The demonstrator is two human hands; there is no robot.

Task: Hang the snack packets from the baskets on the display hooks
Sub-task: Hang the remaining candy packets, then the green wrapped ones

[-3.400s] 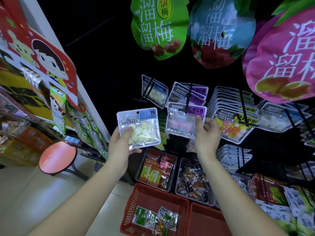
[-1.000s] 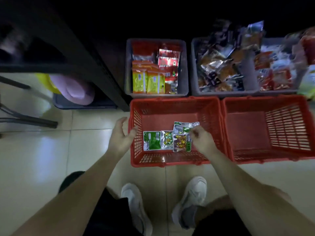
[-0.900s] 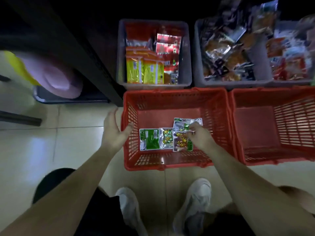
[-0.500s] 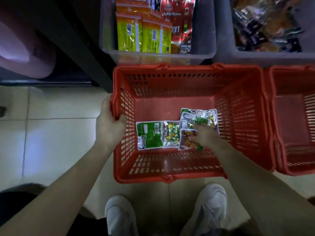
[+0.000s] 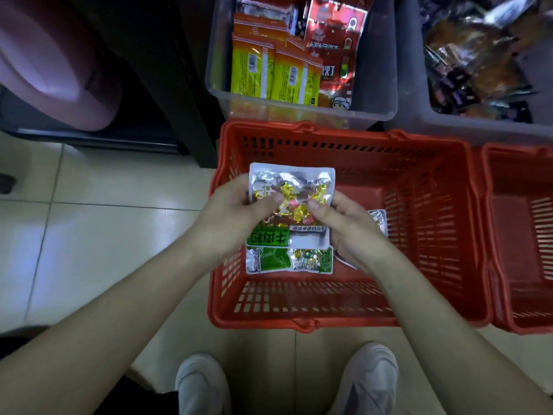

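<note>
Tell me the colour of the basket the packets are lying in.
The basket is red; the head view shows it plainly.

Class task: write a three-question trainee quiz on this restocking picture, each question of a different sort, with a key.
1. True or false: the left hand and the right hand both pinch the silver packet over the red basket.
2. What lies on the basket floor below the held packet? A) green-labelled packets B) bottles C) tins
3. Fill in: the second red basket stands to the ___ of the first.

Key: 1 true; 2 A; 3 right.
</note>
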